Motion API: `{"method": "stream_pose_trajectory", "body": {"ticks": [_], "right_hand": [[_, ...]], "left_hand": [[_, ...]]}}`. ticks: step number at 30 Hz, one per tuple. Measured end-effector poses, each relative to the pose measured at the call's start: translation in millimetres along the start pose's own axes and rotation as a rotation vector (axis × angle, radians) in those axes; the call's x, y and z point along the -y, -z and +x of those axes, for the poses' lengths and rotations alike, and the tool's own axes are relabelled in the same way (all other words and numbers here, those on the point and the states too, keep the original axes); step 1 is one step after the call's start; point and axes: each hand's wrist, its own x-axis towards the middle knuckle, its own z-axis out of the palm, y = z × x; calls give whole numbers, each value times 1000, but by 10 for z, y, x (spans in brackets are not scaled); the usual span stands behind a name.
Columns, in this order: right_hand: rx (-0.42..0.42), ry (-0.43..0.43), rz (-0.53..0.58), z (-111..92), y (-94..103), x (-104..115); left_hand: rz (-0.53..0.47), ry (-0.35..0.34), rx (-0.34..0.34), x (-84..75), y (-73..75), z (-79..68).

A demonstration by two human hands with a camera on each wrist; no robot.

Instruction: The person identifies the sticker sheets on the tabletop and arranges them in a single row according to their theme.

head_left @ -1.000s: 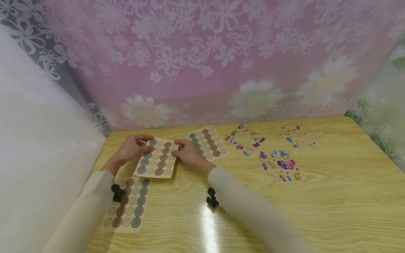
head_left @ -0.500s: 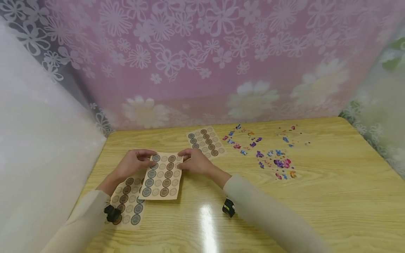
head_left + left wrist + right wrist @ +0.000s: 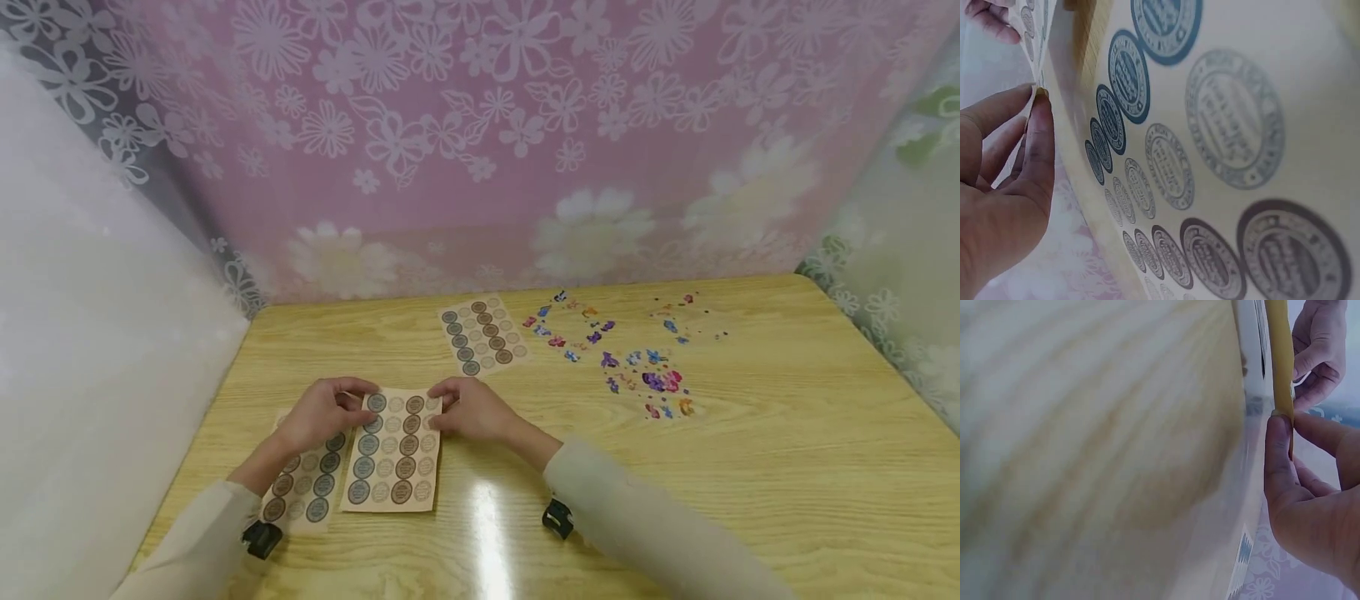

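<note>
Both hands hold one sticker sheet (image 3: 396, 450) by its far corners, low over the table in the head view. It bears columns of round seals in blue, brown and pale outline. My left hand (image 3: 322, 414) pinches the far left corner between thumb and fingers; my right hand (image 3: 474, 410) pinches the far right one. A second sticker sheet (image 3: 303, 485) lies just left of it, partly covered by the left hand and wrist. In the left wrist view, thumb and fingertip meet on the paper's edge. The right wrist view shows the held sheet (image 3: 1280, 362) edge-on.
A third sticker sheet (image 3: 483, 336) lies near the table's back edge. Clusters of small colourful flower stickers (image 3: 663, 381) spread to its right. A floral curtain (image 3: 487, 167) hangs behind the wooden table (image 3: 675, 517), and a pale sheet (image 3: 97, 333) hangs at left.
Both hands have brought the held sheet toward the near side of the table and slightly right. It now sits beside the left sheet, after partly overlapping it half a second ago.
</note>
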Motion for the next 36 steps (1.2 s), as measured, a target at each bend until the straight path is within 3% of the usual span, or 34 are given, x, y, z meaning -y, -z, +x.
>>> {"method": "stream_pose_trajectory", "body": {"ticks": [12, 18, 36], "right_hand": [[22, 12, -10, -41, -186, -5], [24, -28, 65, -26, -226, -6], [23, 15, -72, -38, -264, 14]], "left_hand": [[189, -34, -66, -52, -83, -157], [231, -42, -92, -50, -101, -151], [345, -29, -43, -114, -73, -176]]}}
